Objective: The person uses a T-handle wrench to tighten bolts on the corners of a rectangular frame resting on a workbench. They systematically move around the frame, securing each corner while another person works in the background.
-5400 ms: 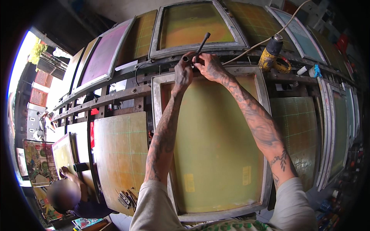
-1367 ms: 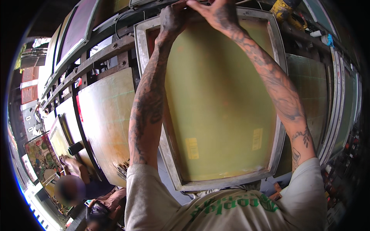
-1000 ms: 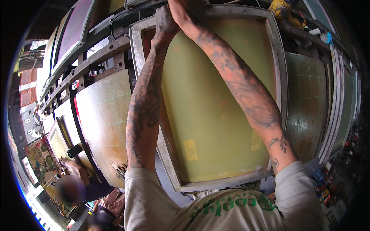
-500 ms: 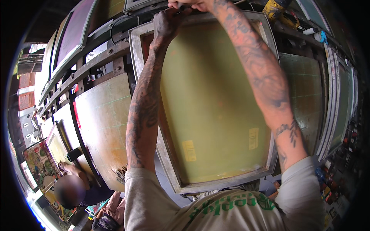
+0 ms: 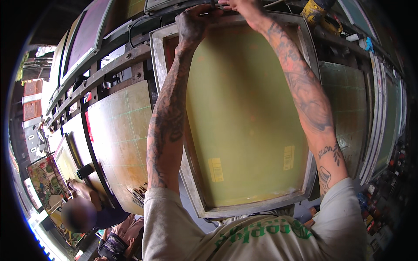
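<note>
Shifted rightward since earlier, the right hand (image 5: 244,10) is near the left hand (image 5: 191,25) beyond the placed framed screen (image 5: 246,126), handwork seemingly unfinished (I cannot tell either grip).

The top edge cuts off the right hand (image 5: 244,7) — and the yellow tool (image 5: 311,13).

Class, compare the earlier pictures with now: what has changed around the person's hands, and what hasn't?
A second ago the right hand overlapped the left hand; it has since swung rightward. The view has shifted since the first picture, so both hands sit nearer its top edge. The dark tool seen then cannot be made out, so any letting go is unclear. The framed panel and yellow tool seem to have stayed put.
</note>
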Motion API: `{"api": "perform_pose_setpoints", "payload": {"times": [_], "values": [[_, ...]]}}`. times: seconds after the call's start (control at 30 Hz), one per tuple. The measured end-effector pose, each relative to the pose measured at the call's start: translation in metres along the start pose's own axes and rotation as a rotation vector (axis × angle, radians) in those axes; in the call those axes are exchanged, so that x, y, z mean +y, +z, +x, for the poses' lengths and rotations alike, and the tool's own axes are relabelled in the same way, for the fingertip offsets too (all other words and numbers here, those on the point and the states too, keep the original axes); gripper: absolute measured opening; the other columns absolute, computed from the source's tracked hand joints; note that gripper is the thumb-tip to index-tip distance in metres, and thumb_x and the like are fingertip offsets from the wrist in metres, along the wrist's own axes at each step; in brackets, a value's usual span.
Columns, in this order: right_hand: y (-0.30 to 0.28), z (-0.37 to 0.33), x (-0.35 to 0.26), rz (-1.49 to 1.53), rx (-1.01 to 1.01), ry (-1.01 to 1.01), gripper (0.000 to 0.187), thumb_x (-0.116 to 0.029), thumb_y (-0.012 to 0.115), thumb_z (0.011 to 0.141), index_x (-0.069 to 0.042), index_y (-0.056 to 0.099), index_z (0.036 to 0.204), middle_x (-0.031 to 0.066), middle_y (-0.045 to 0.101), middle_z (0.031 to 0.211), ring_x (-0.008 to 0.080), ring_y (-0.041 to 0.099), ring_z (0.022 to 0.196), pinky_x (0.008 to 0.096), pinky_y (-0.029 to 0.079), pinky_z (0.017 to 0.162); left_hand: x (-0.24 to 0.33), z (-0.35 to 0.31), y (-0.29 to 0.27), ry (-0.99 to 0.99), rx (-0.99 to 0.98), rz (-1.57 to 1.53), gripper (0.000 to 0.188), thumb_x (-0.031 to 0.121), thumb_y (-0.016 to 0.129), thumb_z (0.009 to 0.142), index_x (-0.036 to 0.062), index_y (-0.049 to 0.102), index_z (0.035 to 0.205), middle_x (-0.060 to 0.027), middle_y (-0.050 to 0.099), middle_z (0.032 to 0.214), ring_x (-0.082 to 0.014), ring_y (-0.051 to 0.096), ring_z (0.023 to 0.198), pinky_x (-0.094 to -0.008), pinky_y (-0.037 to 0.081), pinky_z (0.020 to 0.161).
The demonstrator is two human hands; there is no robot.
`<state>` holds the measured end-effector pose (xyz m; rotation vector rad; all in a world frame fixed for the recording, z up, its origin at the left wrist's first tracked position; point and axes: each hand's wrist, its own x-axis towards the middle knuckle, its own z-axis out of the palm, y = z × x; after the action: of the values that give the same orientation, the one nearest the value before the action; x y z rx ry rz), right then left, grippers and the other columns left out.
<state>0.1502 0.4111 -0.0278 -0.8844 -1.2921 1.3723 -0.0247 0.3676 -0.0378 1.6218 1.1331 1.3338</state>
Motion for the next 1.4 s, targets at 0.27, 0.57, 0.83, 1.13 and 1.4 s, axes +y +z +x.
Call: {"api": "perform_pose_setpoints", "payload": {"times": [0.27,0.57,0.83,1.13,1.4], "values": [[0.058,-0.025,-0.024,-0.572,0.185,-0.394,0.022,-0.018,0.079,0.082,0.001,0.070,0.087,0.0107,0.072,0.079,0.0203,0.071,0.074,0.0332,0.056,0.071,-0.011,-0.003,-0.024,0.454,0.157,0.414,0.039,0.017,0.082,0.079,0.0003,0.067,0.111,-0.0129,0.075,0.096,-0.0180,0.072,0.084,-0.0333,0.056,0.073],[0.059,-0.033,-0.035,-0.719,0.136,-0.373,0.029,-0.028,0.062,0.095,-0.001,0.069,0.086,0.0192,0.069,0.078,0.0333,0.069,0.071,0.0423,0.050,0.062,0.004,-0.006,-0.017,0.065,-0.012,0.002,0.038,0.009,0.078,0.081,0.0013,0.064,0.116,-0.0131,0.075,0.100,-0.0213,0.073,0.090,-0.0342,0.059,0.080],[0.051,-0.024,-0.011,-0.844,0.314,-0.462,0.027,-0.028,0.069,0.091,-0.002,0.071,0.089,0.0196,0.069,0.078,0.0325,0.069,0.070,0.0422,0.051,0.060,0.013,-0.003,0.001,0.114,0.138,0.144,0.038,0.005,0.081,0.078,0.0012,0.062,0.111,-0.0125,0.074,0.099,-0.0197,0.072,0.091,-0.0327,0.060,0.078],[0.040,-0.009,0.019,-0.445,0.110,-0.422,0.024,-0.021,0.063,0.101,-0.001,0.071,0.113,0.0055,0.073,0.104,0.0118,0.067,0.096,0.0288,0.053,0.086,-0.002,0.001,-0.007,0.397,0.186,0.177,0.042,0.005,0.078,0.066,0.0049,0.062,0.105,-0.0135,0.074,0.096,-0.0310,0.072,0.086,-0.0392,0.055,0.073],[0.040,-0.015,0.009,-0.625,0.059,-0.359,0.021,-0.015,0.055,0.104,-0.002,0.064,0.118,0.0117,0.073,0.105,0.0175,0.070,0.102,0.0317,0.054,0.088,-0.006,-0.004,-0.009,0.378,0.231,0.264,0.047,0.015,0.076,0.076,0.0044,0.053,0.116,-0.0160,0.071,0.085,-0.0402,0.063,0.084,-0.0488,0.047,0.078]]}}
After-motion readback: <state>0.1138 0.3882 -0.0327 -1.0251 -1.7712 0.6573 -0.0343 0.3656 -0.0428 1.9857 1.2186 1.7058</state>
